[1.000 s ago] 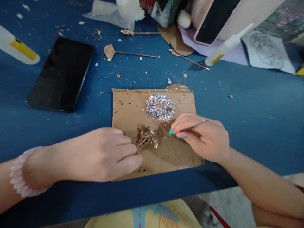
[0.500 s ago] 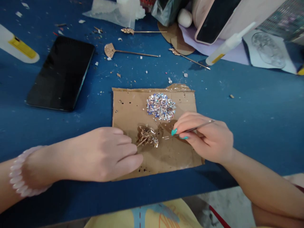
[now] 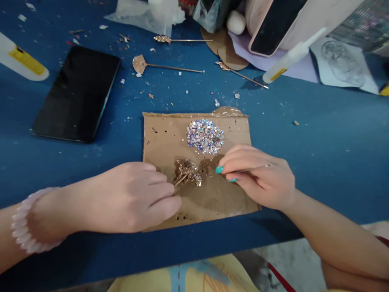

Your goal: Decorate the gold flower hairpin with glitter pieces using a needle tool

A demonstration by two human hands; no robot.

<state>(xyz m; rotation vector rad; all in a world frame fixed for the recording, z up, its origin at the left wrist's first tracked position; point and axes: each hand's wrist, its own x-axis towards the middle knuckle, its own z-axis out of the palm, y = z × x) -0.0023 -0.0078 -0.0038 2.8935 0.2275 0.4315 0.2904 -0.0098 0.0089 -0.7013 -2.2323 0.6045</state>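
My left hand (image 3: 133,198) is closed around the thin stem of a gold-coloured hairpin (image 3: 189,173). The hairpin's ornate, leafy head sticks out past my fingers, low over a piece of brown cardboard (image 3: 164,146). To the right of it, my right hand (image 3: 264,178) pinches slim metal tweezers (image 3: 243,170) between thumb and fingers. Their tips point left toward the ornament and are hard to make out; whether they hold anything I cannot tell. Just above both hands, a pile of small shiny rhinestones (image 3: 205,136) lies on the cardboard.
Three gold-coloured hairpins (image 3: 173,67) lie on the blue table beyond the cardboard. A dark phone (image 3: 77,95) is at left, near a white bottle with a yellow label (image 3: 24,59). A white glue bottle (image 3: 293,56) stands at back right, beside papers. Small scraps dot the table.
The tweezers have tilted in my right hand, so less of their tips shows. My right hand has shifted slightly left. My left hand keeps its hold on the hairpin.
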